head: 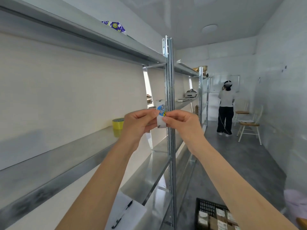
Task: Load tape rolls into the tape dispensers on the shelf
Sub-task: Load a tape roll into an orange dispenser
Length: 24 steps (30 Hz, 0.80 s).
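Both my hands hold a small white packet (161,122) with a round blue label, raised in front of the shelf upright. My left hand (138,124) grips its left edge with curled fingers. My right hand (180,123) pinches its right edge between thumb and forefinger. A yellow tape roll (118,124) stands on the metal shelf (69,156) just left of my left hand. No tape dispenser can be made out.
A steel upright post (169,97) stands right behind the packet. A clipboard with a pen (126,211) lies on the lower shelf. A black crate of boxes (214,216) sits on the floor. A person (226,108) stands far down the aisle by wooden chairs (249,125).
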### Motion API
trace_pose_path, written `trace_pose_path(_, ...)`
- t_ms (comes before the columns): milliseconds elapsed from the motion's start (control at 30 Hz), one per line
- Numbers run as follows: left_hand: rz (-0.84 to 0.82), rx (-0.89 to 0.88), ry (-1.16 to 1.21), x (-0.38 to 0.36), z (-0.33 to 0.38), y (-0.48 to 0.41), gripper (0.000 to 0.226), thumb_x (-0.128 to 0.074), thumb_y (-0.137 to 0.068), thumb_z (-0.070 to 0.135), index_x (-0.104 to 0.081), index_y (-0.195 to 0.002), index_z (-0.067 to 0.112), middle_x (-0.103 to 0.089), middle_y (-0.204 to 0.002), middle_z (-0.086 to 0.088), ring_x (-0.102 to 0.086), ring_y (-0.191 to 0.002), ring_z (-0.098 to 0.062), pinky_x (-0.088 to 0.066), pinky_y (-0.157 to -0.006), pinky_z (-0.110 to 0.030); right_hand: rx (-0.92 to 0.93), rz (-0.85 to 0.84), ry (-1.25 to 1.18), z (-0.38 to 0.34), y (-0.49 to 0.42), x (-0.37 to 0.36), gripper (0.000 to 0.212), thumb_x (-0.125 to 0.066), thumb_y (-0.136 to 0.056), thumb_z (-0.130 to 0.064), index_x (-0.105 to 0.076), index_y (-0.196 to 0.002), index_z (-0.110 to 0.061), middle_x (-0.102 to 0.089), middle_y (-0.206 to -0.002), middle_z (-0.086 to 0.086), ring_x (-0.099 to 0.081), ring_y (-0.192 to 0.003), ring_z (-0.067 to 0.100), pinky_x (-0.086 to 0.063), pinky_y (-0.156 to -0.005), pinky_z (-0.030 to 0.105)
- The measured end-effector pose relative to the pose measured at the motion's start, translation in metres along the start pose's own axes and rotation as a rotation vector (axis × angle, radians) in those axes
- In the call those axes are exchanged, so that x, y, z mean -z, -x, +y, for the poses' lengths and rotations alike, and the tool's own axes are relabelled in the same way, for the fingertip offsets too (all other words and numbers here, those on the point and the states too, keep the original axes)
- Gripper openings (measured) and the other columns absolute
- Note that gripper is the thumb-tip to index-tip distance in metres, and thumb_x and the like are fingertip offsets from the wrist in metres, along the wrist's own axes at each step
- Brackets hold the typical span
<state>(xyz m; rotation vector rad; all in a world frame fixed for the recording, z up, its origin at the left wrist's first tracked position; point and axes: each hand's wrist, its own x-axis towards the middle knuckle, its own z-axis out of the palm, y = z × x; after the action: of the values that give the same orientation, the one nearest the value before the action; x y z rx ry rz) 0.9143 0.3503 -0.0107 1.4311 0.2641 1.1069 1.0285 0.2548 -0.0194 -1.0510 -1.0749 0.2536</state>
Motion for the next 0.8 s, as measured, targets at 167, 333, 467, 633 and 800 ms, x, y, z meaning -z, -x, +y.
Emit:
trace_pose_path(167,0.009,-0.024,-0.042,0.01,-0.016,-0.058,0.02,-0.071,-0.08,0.009,-0.072,-0.096,-0.002,-0.072,-0.098,-0.02,-0.071,-0.087,-0.031,-0.058,-0.08,-0.038,0.01,0.004,-0.037,0.036,-0.056,-0.005,0.016,-0.072,-0.079,0.0,-0.072,-0.079,-0.016,-0.073,-0.083,0.002,-0.07,-0.073,0.011,-0.059,-0.077,0.027)
trace_pose_path(333,0.035,-0.017,-0.1,0.028,-0.036,-0.098,0.021,-0.071,-0.081,0.012,-0.072,-0.099,0.001,-0.073,-0.099,-0.017,-0.072,-0.086,-0.028,-0.058,-0.079,-0.035,0.008,-0.027,-0.067,0.073,-0.095,-0.019,0.014,-0.068,-0.081,0.002,-0.07,-0.08,-0.011,-0.072,-0.084,0.004,-0.069,-0.072,0.008,-0.057,-0.07,0.022)
trace_pose_path(467,0.089,-0.005,-0.108,0.048,-0.048,-0.118,0.021,-0.071,-0.081,0.01,-0.072,-0.099,-0.001,-0.073,-0.097,-0.018,-0.071,-0.085,-0.03,-0.058,-0.081,-0.037,0.0,-0.063,-0.102,0.102,-0.121,-0.037,0.01,-0.068,-0.081,0.003,-0.07,-0.088,-0.004,-0.071,-0.089,0.01,-0.068,-0.073,0.011,-0.056,-0.069,0.021)
trace_pose_path(633,0.182,-0.044,-0.142,0.071,-0.063,-0.141,0.016,-0.071,-0.081,0.007,-0.073,-0.095,0.0,-0.075,-0.091,-0.016,-0.072,-0.078,-0.026,-0.059,-0.073,-0.032,-0.029,-0.144,-0.135,0.134,-0.151,-0.058,0.011,-0.066,-0.083,0.003,-0.07,-0.092,0.001,-0.071,-0.087,0.007,-0.068,-0.078,0.014,-0.059,-0.078,0.028)
trace_pose_path(800,0.332,-0.064,-0.183,0.08,-0.075,-0.164,0.016,-0.073,-0.079,0.01,-0.074,-0.092,0.002,-0.075,-0.09,-0.015,-0.073,-0.081,-0.03,-0.058,-0.079,-0.041,-0.061,-0.248,-0.146,0.154,-0.188,-0.071,0.009,-0.067,-0.083,0.002,-0.069,-0.092,0.002,-0.07,-0.091,0.02,-0.066,-0.081,0.023,-0.058,-0.081,0.032)
